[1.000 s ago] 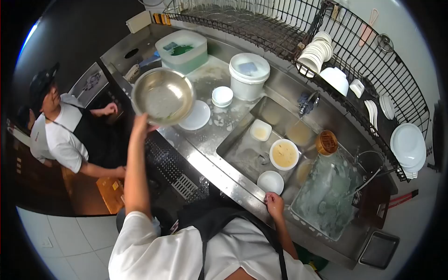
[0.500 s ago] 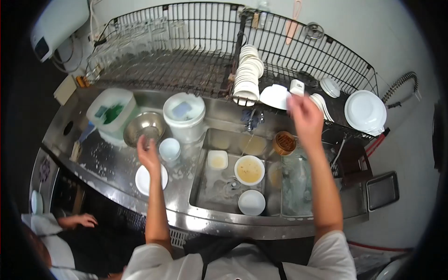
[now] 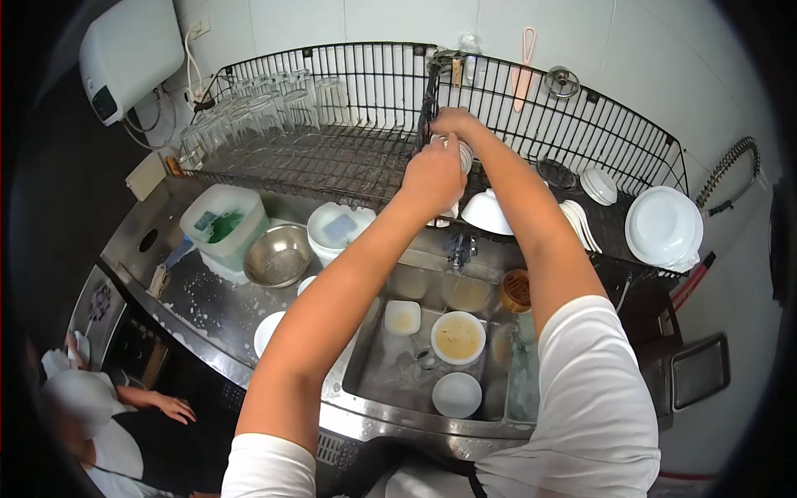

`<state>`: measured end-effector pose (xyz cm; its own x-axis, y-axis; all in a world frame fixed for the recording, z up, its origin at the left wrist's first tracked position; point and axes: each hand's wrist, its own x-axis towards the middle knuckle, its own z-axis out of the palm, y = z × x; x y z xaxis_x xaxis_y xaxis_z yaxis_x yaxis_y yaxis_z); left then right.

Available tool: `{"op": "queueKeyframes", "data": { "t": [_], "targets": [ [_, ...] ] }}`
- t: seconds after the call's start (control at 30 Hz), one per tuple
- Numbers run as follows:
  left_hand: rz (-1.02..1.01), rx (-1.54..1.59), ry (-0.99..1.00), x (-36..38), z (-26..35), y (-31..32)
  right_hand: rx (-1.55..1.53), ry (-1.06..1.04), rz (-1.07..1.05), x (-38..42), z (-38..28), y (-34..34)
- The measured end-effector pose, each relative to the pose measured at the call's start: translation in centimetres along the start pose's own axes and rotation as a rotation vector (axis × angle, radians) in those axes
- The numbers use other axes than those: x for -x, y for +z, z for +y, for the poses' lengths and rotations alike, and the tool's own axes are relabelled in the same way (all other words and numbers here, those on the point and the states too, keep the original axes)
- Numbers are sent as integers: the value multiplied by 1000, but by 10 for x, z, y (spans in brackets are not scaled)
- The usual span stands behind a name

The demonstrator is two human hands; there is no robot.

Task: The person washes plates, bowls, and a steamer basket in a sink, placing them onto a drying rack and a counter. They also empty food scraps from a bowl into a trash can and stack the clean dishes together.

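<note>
Both my hands are at the row of nested small white bowls (image 3: 466, 159) beside the divider of the black wire rack (image 3: 365, 166). My left hand (image 3: 436, 176) is closed around the near part of the row, covering most of it. Over the far end bends my right hand (image 3: 456, 123), its fingers closed and partly hidden by the bowls and the divider. To the right of the row lies a larger white bowl (image 3: 486, 212), close to my right forearm.
Upturned glasses (image 3: 264, 112) fill the rack's left side; white spoons (image 3: 579, 224) and large white bowls (image 3: 662, 226) lie at right. Below, the sink (image 3: 378, 369) holds a bowl of yellowish liquid (image 3: 458, 338). A co-worker's hand (image 3: 176, 408) shows at lower left.
My left hand has moved from above the counter up to the row of bowls. My right hand has shifted left from the rack's right side to the same row. The view has tilted upward.
</note>
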<state>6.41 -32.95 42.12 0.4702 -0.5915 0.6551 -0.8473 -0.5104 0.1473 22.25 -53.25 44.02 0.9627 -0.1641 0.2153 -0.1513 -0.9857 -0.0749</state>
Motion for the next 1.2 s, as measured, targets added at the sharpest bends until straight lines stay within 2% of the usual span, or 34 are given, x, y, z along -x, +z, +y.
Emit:
{"op": "queueKeyframes", "data": {
  "t": [0.1, 0.13, 0.23, 0.27, 0.37, 0.5, 0.53, 0.63, 0.73, 0.87, 0.97, 1.03, 1.1, 1.13, 1.2],
  "targets": [
    [-57, -128, -136, -24, 8, 26, -162, -42, -126, 26, 10, -17],
    [-87, -158, -185, -30, 11, 31, -389, 82, -241, 59, 2, -38],
    [-60, -351, -171, -48, 16, 49, -746, 87, -501, 71, 33, -51],
    [-69, -429, -231, -57, 12, 62, -782, 7, -545, 74, 45, -52],
    [-250, -452, -321, -68, 31, 47, -832, 15, -433, 103, 38, -58],
    [63, -354, -297, -57, 32, 66, -821, 11, -375, 107, 36, -55],
    [65, -320, -282, -56, 32, 65, -811, -51, -395, 98, 38, -53],
    [1, -288, -313, -57, 31, 60, -609, -33, -494, 66, 33, -49],
    [-42, -374, -303, -55, 28, 52, -562, -26, -393, 55, 22, -37],
    [-92, -409, -249, -51, 24, 49, -741, -111, -333, 33, 34, -7],
    [-169, -452, -218, -49, 26, 46, -825, 45, -90, 61, 32, -8],
    [-208, -499, -183, -53, 27, 49, -800, 113, -69, 72, 34, -15],
    [-240, -543, -241, -58, 30, 53, -776, 183, -42, 78, 41, -18],
    [-253, -566, -268, -61, 33, 54, -877, 146, -126, 76, 48, -15],
    [-127, -494, -275, -57, 27, 58, -896, 104, -178, 82, 52, -19]
  ]
}}
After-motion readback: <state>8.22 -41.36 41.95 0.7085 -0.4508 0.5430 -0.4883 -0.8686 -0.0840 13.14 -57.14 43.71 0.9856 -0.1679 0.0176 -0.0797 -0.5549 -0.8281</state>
